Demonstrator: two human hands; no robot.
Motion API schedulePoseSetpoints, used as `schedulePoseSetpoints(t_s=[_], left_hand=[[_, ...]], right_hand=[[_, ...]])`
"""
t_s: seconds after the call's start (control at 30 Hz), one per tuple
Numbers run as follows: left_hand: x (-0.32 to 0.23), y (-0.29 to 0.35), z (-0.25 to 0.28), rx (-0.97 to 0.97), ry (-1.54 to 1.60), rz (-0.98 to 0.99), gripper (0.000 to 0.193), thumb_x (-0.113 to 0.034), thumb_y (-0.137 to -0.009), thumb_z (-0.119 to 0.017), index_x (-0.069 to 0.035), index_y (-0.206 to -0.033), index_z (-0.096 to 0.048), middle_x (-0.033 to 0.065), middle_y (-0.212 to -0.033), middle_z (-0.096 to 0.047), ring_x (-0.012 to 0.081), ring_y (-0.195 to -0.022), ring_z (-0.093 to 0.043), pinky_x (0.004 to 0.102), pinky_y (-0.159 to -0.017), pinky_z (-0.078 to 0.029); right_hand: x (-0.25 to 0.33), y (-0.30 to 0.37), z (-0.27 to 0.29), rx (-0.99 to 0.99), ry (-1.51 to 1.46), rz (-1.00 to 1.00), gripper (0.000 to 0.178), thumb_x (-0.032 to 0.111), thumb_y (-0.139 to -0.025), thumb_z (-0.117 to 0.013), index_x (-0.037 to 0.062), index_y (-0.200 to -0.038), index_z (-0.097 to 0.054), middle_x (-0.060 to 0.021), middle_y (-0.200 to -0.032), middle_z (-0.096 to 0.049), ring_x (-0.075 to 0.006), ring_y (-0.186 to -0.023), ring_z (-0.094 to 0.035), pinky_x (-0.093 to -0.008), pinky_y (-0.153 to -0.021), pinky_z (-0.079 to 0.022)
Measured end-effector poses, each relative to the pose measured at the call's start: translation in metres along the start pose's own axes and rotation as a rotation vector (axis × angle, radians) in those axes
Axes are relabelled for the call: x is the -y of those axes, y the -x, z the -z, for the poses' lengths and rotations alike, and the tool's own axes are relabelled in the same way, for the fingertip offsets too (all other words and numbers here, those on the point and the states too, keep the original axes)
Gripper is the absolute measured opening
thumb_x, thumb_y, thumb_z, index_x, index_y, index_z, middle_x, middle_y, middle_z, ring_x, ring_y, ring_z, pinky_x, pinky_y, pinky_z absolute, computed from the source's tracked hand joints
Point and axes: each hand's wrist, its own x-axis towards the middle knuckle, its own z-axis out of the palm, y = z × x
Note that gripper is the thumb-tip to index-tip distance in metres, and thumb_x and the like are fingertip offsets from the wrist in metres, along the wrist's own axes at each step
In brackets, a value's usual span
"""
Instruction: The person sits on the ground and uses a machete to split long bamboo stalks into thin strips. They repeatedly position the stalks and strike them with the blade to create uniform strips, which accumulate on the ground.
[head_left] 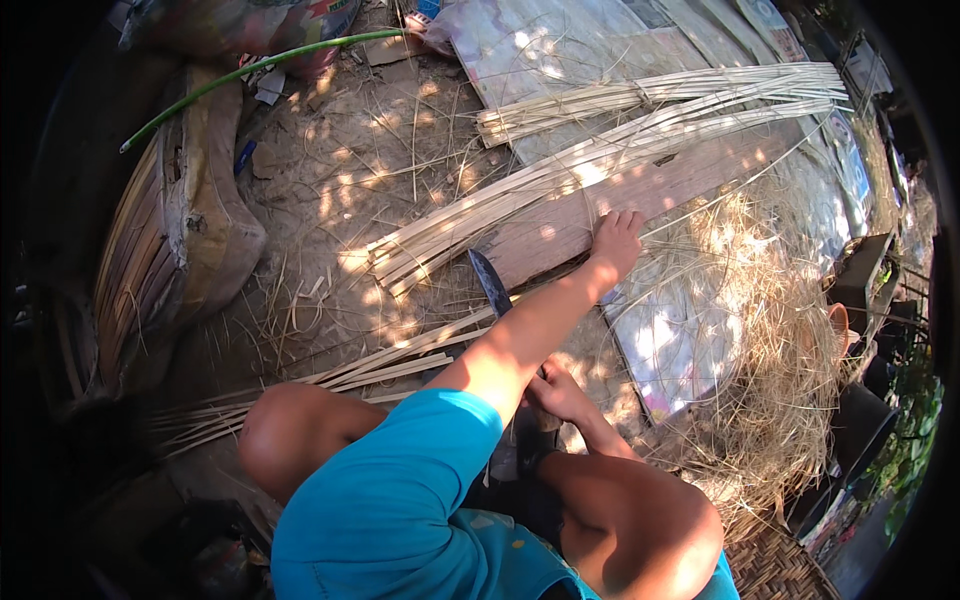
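My left hand (618, 243) reaches across to the near edge of a long reddish-brown wooden board (545, 235). Its fingers are bent around a thin pale strip (715, 203), which runs out from the hand toward the far right. Below my left forearm, my right hand (562, 392) is closed by my knees around the handle of a large knife. The knife's dark blade (490, 283) points up and left, its tip near the board's left end; my left forearm hides its middle. Beyond the board lies a bundle of split pale strips (520, 205).
Another strip bundle (570, 108) lies farther back on printed sheets (560, 50). Loose strips (380, 370) rest near my left knee. A heap of fine shavings (770, 370) spreads at right. A green stalk (250, 70) crosses the upper left above a brown curved sheath (215, 220).
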Motion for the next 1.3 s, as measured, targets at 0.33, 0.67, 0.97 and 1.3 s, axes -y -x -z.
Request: schedulePoseSetpoints(t_s=[0.33, 0.67, 0.97, 1.3], left_hand=[[0.025, -0.023, 0.050, -0.134, 0.887, 0.450, 0.025, -0.020, -0.097, -0.057, 0.001, -0.107, -0.065, 0.0232, -0.114, -0.067, 0.0408, -0.112, -0.063, 0.0526, -0.090, -0.051], [0.043, -0.046, -0.001, -0.050, 0.776, 0.552, 0.030, -0.027, -0.098, -0.062, 0.000, -0.112, -0.063, 0.0222, -0.108, -0.071, 0.0424, -0.103, -0.068, 0.0524, -0.089, -0.053], [0.032, -0.048, 0.029, -0.003, 0.748, 0.519, 0.032, -0.033, -0.100, -0.059, -0.007, -0.120, -0.059, 0.0205, -0.104, -0.071, 0.0390, -0.102, -0.069, 0.0524, -0.084, -0.055], [0.038, -0.054, 0.009, 0.041, 0.625, 0.420, 0.033, -0.031, -0.105, -0.043, -0.011, -0.130, -0.055, 0.0183, -0.100, -0.073, 0.0375, -0.099, -0.071, 0.0523, -0.086, -0.054]], right_hand=[[0.000, 0.000, 0.013, -0.042, 0.005, 0.074, 0.035, 0.017, -0.104, -0.056, 0.0013, -0.134, -0.048, -0.0055, -0.081, -0.062, -0.0132, -0.066, -0.060, -0.0294, -0.060, -0.052], [0.041, -0.044, 0.059, -0.399, 0.147, 0.083, 0.044, 0.028, -0.102, -0.059, -0.0037, -0.131, -0.046, -0.0122, -0.084, -0.066, -0.0160, -0.065, -0.064, -0.0330, -0.055, -0.053], [0.017, -0.021, 0.048, -0.186, 0.058, 0.016, 0.032, 0.021, -0.103, -0.056, -0.0014, -0.125, -0.052, -0.0069, -0.076, -0.063, -0.0148, -0.059, -0.061, -0.0313, -0.052, -0.052], [0.031, -0.057, 0.071, -0.321, 0.075, 0.262, 0.038, 0.027, -0.103, -0.059, -0.0049, -0.123, -0.054, -0.0113, -0.080, -0.069, -0.0153, -0.066, -0.066, -0.0286, -0.058, -0.054]])
